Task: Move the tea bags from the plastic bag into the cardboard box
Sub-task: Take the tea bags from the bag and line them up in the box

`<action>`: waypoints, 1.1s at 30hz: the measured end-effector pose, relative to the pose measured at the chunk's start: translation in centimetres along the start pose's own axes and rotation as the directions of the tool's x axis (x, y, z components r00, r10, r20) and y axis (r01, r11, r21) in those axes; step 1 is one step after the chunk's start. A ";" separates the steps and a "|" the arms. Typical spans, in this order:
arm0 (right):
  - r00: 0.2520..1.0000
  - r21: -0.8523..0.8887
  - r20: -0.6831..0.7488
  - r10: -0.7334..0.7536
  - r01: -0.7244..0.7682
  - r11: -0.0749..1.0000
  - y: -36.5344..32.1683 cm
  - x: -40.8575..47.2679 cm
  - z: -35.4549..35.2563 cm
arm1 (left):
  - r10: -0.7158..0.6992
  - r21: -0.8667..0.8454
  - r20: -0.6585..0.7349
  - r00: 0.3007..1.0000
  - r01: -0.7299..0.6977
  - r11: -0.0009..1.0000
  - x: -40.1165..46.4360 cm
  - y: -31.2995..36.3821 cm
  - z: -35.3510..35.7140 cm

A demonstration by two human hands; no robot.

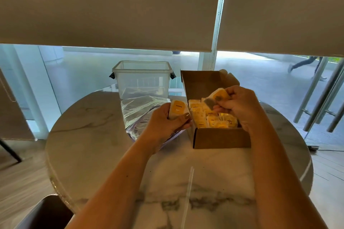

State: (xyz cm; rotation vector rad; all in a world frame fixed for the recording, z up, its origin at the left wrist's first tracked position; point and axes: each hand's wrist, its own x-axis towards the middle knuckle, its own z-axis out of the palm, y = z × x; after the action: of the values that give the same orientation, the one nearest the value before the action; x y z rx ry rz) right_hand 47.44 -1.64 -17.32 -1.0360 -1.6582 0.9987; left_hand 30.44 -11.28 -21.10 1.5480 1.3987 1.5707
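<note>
The right hand (pixel 240 106) pinches tea bags (pixel 216 98) over the cardboard box (pixel 221 137); the left hand (pixel 167 121) grips another packet (pixel 177 108). Forcing them (rows look full) could buckle the packets.

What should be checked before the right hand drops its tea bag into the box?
1. Right hand grips a tea bag: ok.
2. That bag is over the open cardboard box: ok.
3. Lid flap stands back, clear of the opening: ok.
4. Free slot among the packed bags: cannot tell, rows look full.
5. Left hand holds the next tea bag beside the box: ok.
6. Plastic bag emptied: cannot tell.
</note>
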 end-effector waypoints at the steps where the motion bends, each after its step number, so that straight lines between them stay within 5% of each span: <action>1: 0.998 -0.034 -0.055 -0.024 0.022 0.999 0.3 0.4 -0.9 | 0.006 0.022 0.000 1.000 -0.006 1.000 0.0 0.0 0.0; 6: 0.942 -0.490 -0.261 -0.211 0.059 0.870 2.0 1.8 -4.7 | 0.006 0.072 0.011 1.000 -0.007 0.997 0.2 -0.1 -0.1; 10: 0.994 -0.766 -0.009 -0.107 0.062 0.640 2.4 1.9 -6.2 | -0.020 0.016 0.050 0.999 0.019 1.000 0.2 0.0 0.1; 18: 0.991 -0.839 0.116 0.069 0.061 0.540 3.8 3.2 -4.5 | -0.169 -0.067 0.080 0.982 0.175 0.982 0.4 -1.4 0.7; 25: 0.990 -0.822 0.119 -0.078 0.142 0.552 5.4 3.8 -4.0 | -0.127 0.017 0.148 0.981 0.125 0.992 0.2 -1.7 1.3; 33: 0.981 -0.830 -0.042 -0.187 0.070 0.553 6.4 4.0 -3.4 | -0.112 0.069 0.167 0.980 0.102 0.992 0.1 -2.0 1.5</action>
State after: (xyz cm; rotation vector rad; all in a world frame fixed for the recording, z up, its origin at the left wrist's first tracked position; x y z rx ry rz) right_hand 51.00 4.73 -21.30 -1.4996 -2.1019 -0.0474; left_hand 31.23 -10.06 -23.16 1.5743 1.4193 1.3120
